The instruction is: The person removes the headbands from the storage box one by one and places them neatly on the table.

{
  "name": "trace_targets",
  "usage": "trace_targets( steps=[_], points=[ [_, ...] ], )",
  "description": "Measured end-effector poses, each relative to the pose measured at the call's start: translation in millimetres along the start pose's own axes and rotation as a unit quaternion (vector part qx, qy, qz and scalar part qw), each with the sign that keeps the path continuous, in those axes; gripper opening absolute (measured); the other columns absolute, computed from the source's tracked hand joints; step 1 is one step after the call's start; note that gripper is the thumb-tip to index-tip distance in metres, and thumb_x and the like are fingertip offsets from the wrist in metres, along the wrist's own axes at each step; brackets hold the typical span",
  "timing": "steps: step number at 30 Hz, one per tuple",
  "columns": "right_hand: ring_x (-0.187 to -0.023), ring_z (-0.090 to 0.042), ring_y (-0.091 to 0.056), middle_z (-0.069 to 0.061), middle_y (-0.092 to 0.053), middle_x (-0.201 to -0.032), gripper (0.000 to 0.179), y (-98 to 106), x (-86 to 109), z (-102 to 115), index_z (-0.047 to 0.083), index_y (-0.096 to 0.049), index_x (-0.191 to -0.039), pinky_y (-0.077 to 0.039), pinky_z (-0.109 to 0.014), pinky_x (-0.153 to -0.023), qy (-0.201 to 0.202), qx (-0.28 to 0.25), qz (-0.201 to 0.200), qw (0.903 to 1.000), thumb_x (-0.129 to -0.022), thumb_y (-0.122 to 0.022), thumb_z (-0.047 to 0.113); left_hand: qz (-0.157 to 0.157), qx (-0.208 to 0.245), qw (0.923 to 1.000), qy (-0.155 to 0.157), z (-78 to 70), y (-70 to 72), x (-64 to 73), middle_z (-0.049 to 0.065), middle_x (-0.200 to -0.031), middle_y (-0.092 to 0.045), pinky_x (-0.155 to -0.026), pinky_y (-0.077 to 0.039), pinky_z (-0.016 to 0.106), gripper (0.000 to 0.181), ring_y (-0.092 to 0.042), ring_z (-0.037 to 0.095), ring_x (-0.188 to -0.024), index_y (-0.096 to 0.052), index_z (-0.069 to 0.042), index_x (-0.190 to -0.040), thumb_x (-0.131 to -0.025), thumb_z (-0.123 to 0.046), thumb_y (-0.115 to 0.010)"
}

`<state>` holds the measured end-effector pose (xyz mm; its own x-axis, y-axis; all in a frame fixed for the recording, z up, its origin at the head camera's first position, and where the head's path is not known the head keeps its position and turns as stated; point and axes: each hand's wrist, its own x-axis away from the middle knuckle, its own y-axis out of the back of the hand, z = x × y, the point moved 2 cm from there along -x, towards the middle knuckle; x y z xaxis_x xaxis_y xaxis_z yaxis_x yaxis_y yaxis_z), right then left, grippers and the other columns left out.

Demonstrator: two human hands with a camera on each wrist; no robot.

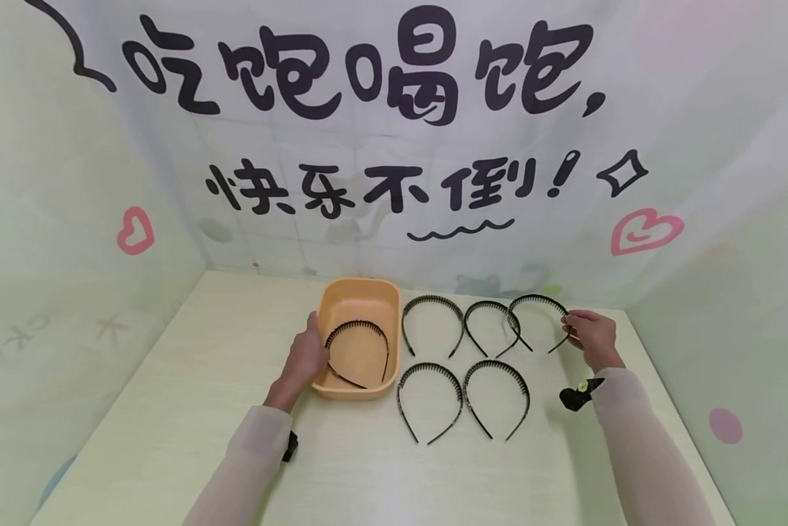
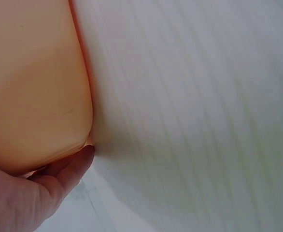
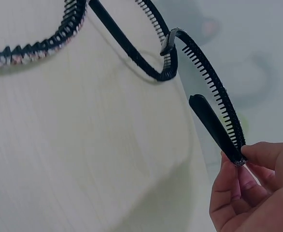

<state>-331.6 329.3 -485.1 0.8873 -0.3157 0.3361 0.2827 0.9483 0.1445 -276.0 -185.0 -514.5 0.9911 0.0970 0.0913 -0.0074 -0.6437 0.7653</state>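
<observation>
At the left side of an orange plastic tray [image 1: 361, 301], my left hand [image 1: 307, 351] grips the wall. In the left wrist view its fingers [image 2: 76, 171] lie against the tray's outside. One black toothed headband [image 1: 357, 323] rests inside the tray. With thumb and fingertips, my right hand [image 1: 594, 337] pinches one end of another black toothed headband [image 1: 538, 297] at the table's back right. The right wrist view shows this held headband [image 3: 223, 104] tilted, its far part overlapping a neighbouring headband [image 3: 127, 46]; whether they touch, I cannot tell.
Right of the tray, more headbands lie in two rows: a back one [image 1: 433, 298] beside the overlapped one, and two in front [image 1: 429, 366], [image 1: 496, 363]. White printed walls [image 1: 341, 248] enclose the pale table [image 1: 367, 467] at the back and sides.
</observation>
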Motion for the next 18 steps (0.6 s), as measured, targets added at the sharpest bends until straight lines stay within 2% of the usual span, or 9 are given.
trace_targets(
  steps=[4,11,18],
  points=[
    [-0.07,-0.005,-0.066,0.011,-0.067,-0.071,0.031,10.7,-3.6,-4.4,-0.002,-0.057,-0.126,-0.054,-0.023,-0.066,-0.011,-0.001,-0.005,0.9999,-0.098,-0.057,0.01,-0.001,-0.001,1.0,-0.002,-0.4,0.1,0.5,0.039,-0.108,-0.063,-0.055,-0.05,0.033,0.077,-0.068,0.034,-0.077,-0.011,0.007,-0.153,-0.087,0.011,-0.051],
    [-0.069,-0.005,-0.066,0.01,-0.067,-0.07,0.017,24.8,-6.7,-12.1,0.003,-0.063,-0.112,-0.053,-0.022,-0.062,-0.024,-0.013,-0.02,0.9994,-0.097,-0.057,0.007,-0.003,-0.001,1.0,0.001,-0.6,-0.3,1.1,0.038,-0.106,-0.064,-0.055,-0.05,0.033,0.077,-0.069,0.035,-0.077,-0.012,0.006,-0.154,-0.087,0.011,-0.051],
    [-0.067,-0.004,-0.065,0.013,-0.065,-0.067,0.02,33.2,-11.0,-20.5,0.002,-0.062,-0.116,-0.052,-0.023,-0.062,-0.033,0.012,-0.03,0.9989,-0.098,-0.055,0.009,-0.006,-0.006,1.0,0.0,1.0,-1.8,-0.2,0.038,-0.107,-0.063,-0.056,-0.051,0.034,0.077,-0.069,0.038,-0.08,-0.012,0.007,-0.153,-0.087,0.011,-0.051]
  ],
)
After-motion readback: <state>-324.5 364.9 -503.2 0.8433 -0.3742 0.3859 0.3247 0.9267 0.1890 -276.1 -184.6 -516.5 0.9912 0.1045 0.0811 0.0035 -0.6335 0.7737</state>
